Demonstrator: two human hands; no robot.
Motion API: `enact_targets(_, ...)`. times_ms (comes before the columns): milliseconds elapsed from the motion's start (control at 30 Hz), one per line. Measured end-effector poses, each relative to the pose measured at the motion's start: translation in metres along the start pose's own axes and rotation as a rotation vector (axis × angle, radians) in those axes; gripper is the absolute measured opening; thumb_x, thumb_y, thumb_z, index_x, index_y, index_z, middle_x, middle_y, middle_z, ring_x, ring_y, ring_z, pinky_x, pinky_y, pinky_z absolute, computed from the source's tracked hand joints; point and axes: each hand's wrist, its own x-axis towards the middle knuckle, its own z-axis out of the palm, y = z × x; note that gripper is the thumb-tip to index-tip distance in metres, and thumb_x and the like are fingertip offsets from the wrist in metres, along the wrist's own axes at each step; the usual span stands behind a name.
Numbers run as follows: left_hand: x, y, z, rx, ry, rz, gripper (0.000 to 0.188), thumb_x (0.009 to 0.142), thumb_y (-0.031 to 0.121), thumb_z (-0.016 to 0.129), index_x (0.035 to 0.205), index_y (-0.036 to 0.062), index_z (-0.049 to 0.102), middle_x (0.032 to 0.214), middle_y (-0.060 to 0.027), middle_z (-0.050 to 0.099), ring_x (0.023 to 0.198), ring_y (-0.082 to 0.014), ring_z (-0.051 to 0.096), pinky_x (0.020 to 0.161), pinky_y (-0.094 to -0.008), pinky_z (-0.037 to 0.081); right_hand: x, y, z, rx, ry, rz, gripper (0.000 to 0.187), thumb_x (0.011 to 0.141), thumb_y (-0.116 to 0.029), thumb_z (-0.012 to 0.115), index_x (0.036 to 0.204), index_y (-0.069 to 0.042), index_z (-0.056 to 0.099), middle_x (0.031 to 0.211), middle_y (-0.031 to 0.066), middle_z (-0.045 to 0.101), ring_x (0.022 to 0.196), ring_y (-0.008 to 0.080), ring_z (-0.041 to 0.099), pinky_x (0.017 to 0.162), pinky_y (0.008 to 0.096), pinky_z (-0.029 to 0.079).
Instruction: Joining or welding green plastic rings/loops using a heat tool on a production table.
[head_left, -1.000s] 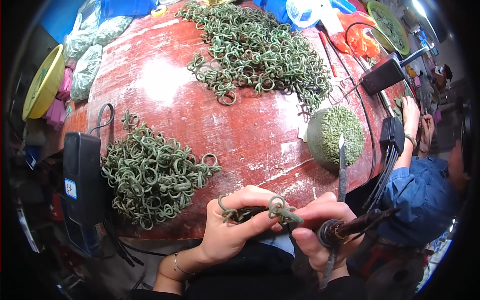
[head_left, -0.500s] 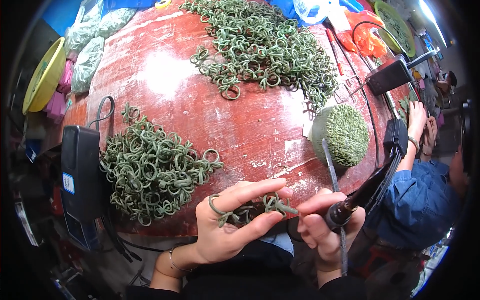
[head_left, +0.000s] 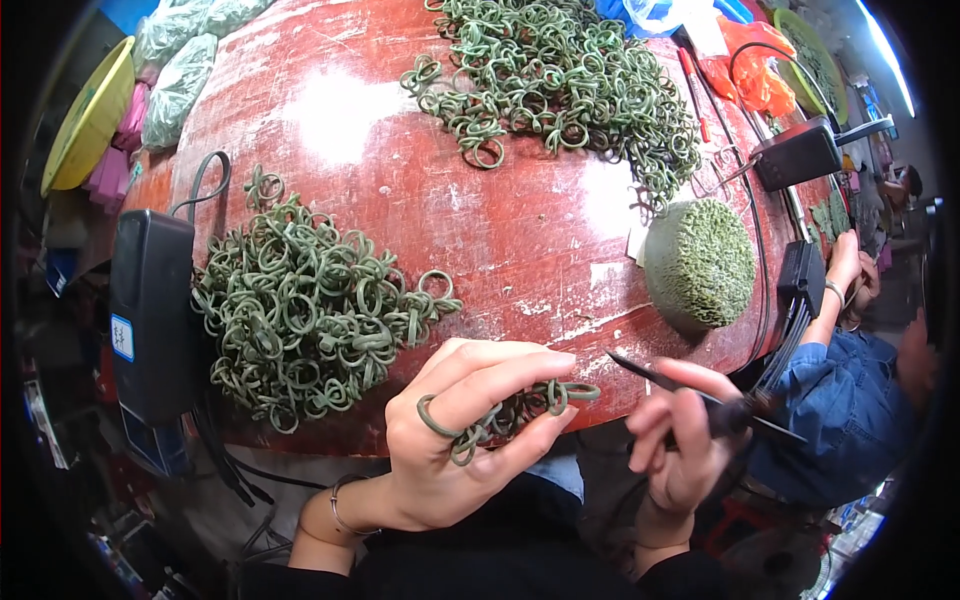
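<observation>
My left hand (head_left: 455, 430) is closed around several small green wax-like rings (head_left: 548, 398), with one ring lying at the fingertips. Another green ring (head_left: 428, 414) loops around a finger of that hand. To its right, my right hand (head_left: 685, 440) grips a thin, dark, pointed carving tool (head_left: 640, 370), its tip aimed up and left, apart from the rings. A black-handled pen with a cable (head_left: 738, 415) sits in the same hand, partly hidden by the fingers. A green round block (head_left: 702, 265) with a rough, pitted face rests on the table beyond it.
On the red table (head_left: 330, 190) lie a near-left pile of green rings (head_left: 300, 320) and a larger far pile (head_left: 570, 90). A black box (head_left: 155, 315) stands at the left edge. At right are a black device (head_left: 798, 153), cables and a co-worker's arm (head_left: 835, 290).
My right hand has drawn back to the right from the rings, and the tool has swung to a flatter angle. The ring at my left fingertips has turned; the view has shifted slightly.
</observation>
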Motion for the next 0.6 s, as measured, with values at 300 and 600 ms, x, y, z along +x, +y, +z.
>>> enact_targets(300, 0.001, 0.002, 0.002, 0.079, 0.017, -0.039, 0.034, 0.059, -0.001, 0.069, 0.092, 0.0056, 0.062, 0.086, -0.0074, 0.061, 0.076, -0.0203, 0.058, 0.068, -0.029, 0.044, -0.003, -0.019, 0.006, 0.003, -0.39, -0.131, 0.02, 0.084, -0.019, 0.055, 0.091, -0.001, 0.054, 0.066, 0.0128, 0.062, 0.052, 0.0123, 0.055, 0.049, 0.0226, 0.045)
enact_targets(600, 0.001, -0.002, 0.0, 0.053, -0.06, -0.104, 0.031, 0.059, -0.003, 0.07, 0.089, 0.0043, 0.062, 0.087, -0.009, 0.059, 0.077, -0.017, 0.058, 0.067, -0.0265, 0.047, -0.006, -0.013, 0.015, -0.06, -0.149, -0.181, 0.023, 0.082, -0.022, 0.058, 0.09, 0.0, 0.053, 0.059, 0.0111, 0.059, 0.049, 0.0111, 0.054, 0.045, 0.0206, 0.043)
